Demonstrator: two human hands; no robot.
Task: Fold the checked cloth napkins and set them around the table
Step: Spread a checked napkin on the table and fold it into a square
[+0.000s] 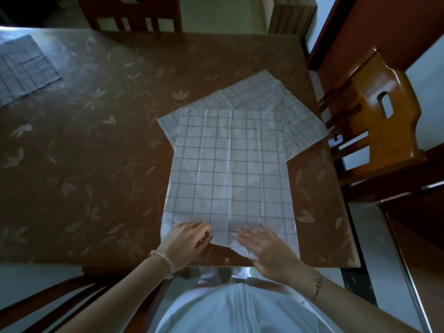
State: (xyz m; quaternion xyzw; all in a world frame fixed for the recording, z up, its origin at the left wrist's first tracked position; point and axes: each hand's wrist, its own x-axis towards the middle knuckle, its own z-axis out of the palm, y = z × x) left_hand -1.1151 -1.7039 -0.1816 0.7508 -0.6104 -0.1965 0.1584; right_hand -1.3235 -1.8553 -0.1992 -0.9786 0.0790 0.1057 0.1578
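Note:
A white checked napkin (230, 169) lies spread flat on the table (96, 145) in front of me, its long side running away from me. My left hand (186, 240) pinches its near edge left of the middle crease. My right hand (263, 246) rests flat on the near right part of the cloth, fingers straight. Between the hands the near edge is pulled up off the table. A second checked napkin (288, 111) lies askew under the first, sticking out at the far right. A folded checked napkin (22, 68) sits at the far left of the table.
The table wears a brown cloth with a pale leaf pattern. One wooden chair (377, 116) stands at the right side, another (134, 15) at the far end. A chair's curved back (48, 299) is just below the near edge.

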